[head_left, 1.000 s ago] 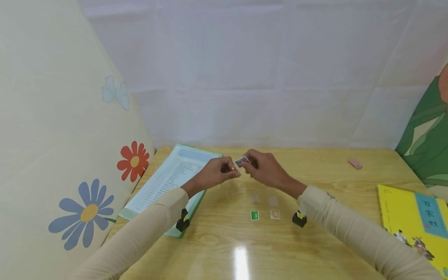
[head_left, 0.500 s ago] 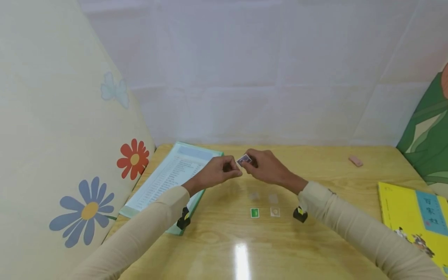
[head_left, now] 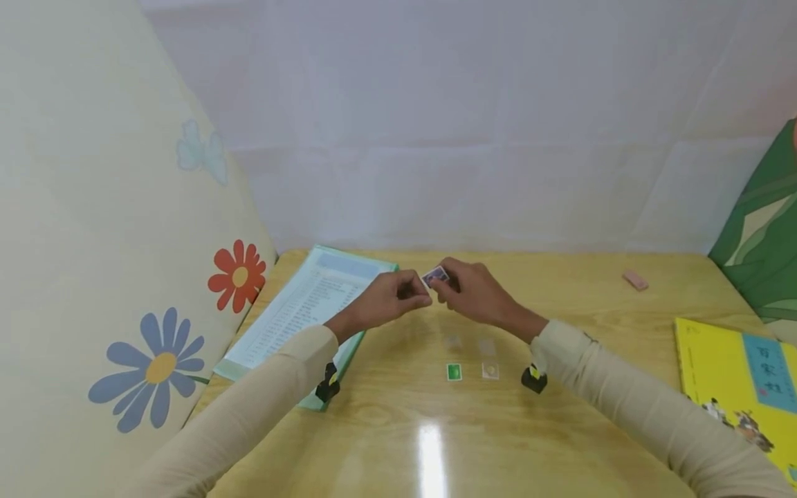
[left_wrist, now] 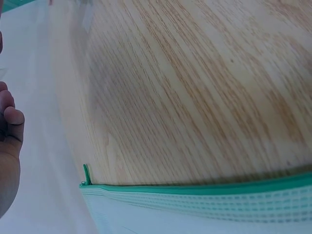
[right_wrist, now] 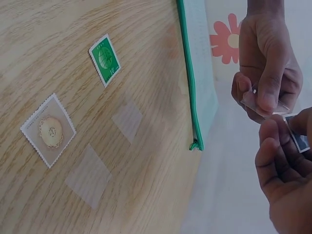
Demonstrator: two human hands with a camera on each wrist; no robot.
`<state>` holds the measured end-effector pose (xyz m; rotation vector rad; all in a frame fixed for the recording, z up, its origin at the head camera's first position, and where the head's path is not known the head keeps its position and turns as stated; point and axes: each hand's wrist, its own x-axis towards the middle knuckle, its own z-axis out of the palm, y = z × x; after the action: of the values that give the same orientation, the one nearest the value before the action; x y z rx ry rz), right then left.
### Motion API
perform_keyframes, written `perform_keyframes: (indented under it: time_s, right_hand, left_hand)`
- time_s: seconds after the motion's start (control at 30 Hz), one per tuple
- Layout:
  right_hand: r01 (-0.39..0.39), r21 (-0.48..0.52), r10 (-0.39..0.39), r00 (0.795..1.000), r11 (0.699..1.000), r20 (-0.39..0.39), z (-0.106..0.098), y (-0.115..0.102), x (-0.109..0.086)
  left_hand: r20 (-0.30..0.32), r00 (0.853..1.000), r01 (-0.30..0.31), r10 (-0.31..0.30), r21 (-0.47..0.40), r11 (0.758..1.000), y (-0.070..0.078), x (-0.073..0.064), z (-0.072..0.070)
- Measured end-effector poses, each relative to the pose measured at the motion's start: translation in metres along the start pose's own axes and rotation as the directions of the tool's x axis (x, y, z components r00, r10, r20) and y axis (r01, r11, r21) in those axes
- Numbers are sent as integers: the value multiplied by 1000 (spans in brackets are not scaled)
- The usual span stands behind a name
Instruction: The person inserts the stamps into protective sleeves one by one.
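A small dark postage stamp (head_left: 434,276) with a white border is pinched between thumb and fingers of my right hand (head_left: 476,294), above the table. Facing it, my left hand (head_left: 381,300) pinches a clear plastic sleeve (right_wrist: 250,100), best seen in the right wrist view. The stamp's edge (right_wrist: 301,141) is close to the sleeve there, and the fingertips of both hands nearly meet. On the table lie a green stamp (right_wrist: 105,60) and a beige stamp (right_wrist: 48,130) with a round motif. Beside them are two clear squares (right_wrist: 127,120). In the left wrist view only part of the left hand (left_wrist: 9,126) shows.
A pale green zip folder (head_left: 292,304) with a printed sheet lies under the left forearm. To the right are a yellow book (head_left: 716,373) and a small pink block (head_left: 636,280). White cloth (head_left: 436,138) hangs behind the wooden table (head_left: 498,436).
The head view has tilted slightly, so the table sits higher in it. The stamp has turned a little in the right fingers; both hands stay together.
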<state>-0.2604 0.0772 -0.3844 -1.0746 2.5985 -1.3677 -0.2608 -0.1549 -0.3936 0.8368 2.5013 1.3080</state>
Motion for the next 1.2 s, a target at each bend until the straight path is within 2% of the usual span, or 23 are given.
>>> perform_keyframes:
  time_s: [0.37,0.5,0.67,0.9,1.07,1.2]
  right_hand:
    - [8,-17,-8,1000,1000,-29,-1,-1,1]
    - [6,-29,-7,1000,1000,-30,-3,0,2]
    - [-8,-25,7,1000,1000,-30,-4,0,1]
    - [-19,14,20,998,1000,-56,-4,0,0]
    - [-51,96,57,997,994,-61,-3,0,0]
    - [-72,177,86,994,981,-69,-1,-1,0]
  left_hand:
    - [-37,998,42,-41,15,999,5,1,1]
    - [-50,998,50,-49,9,999,17,-2,-1]
    - [-68,997,18,-20,-32,999,31,-7,-4]
    - [-98,995,-36,28,-82,996,3,-1,-3]
    - [-112,993,-47,33,-121,992,18,-5,-4]
    - [-112,994,-38,20,-169,985,16,-4,-4]
